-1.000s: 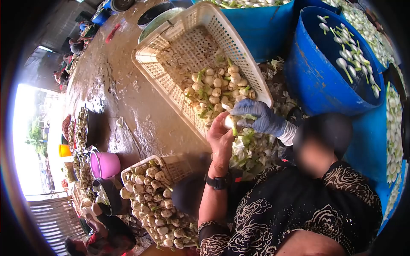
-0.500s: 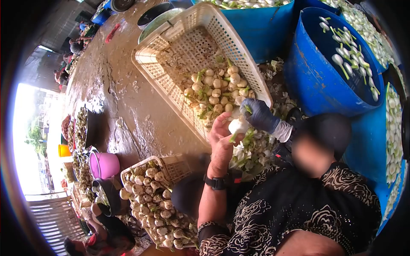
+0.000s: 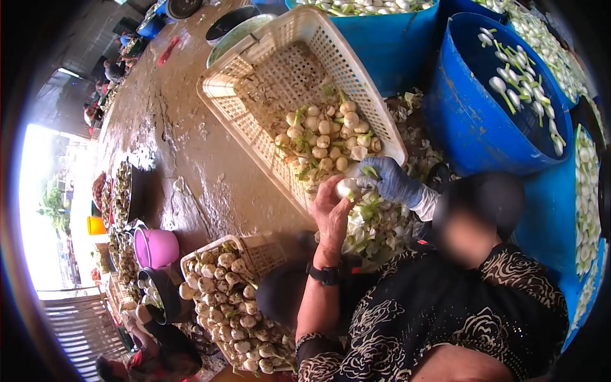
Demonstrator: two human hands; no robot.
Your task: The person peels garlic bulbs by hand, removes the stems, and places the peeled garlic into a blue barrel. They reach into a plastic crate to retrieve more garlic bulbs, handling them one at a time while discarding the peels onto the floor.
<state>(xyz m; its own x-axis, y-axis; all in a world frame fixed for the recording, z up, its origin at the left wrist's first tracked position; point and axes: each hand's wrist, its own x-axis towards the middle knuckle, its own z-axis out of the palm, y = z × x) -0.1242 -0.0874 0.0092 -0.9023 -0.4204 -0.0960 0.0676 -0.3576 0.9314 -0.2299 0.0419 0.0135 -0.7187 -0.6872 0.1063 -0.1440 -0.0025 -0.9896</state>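
Fingers of my bare left hand [image 3: 331, 213], with a dark watch on the wrist, are wrapped round a white bulb [image 3: 347, 188]. Touching or just beside the bulb's right side is my right hand [image 3: 387, 181], in a grey-blue glove with its fingers closed. A small green piece [image 3: 370, 171] shows at those fingers; what it belongs to is unclear. Both hands are over the near end of a cream plastic crate [image 3: 219, 95], which holds many bulbs [image 3: 323, 140] with short green stems. Pale peelings and green trimmings [image 3: 375, 232] lie just below the hands.
A second crate [image 3: 261, 251], heaped with untrimmed bulbs, stands at lower left. Nearby are a pink bucket [image 3: 156, 247] and a black tub [image 3: 167, 296]. Blue tubs [image 3: 439, 95] with white bulbs stand at right. Another person [image 3: 168, 347] is at lower left; the brown floor looks wet.
The bulb has shifted slightly left and turned, and my left fingers cover more of it. My gloved right hand has moved slightly down and right, its fingers now nearer the bulb.
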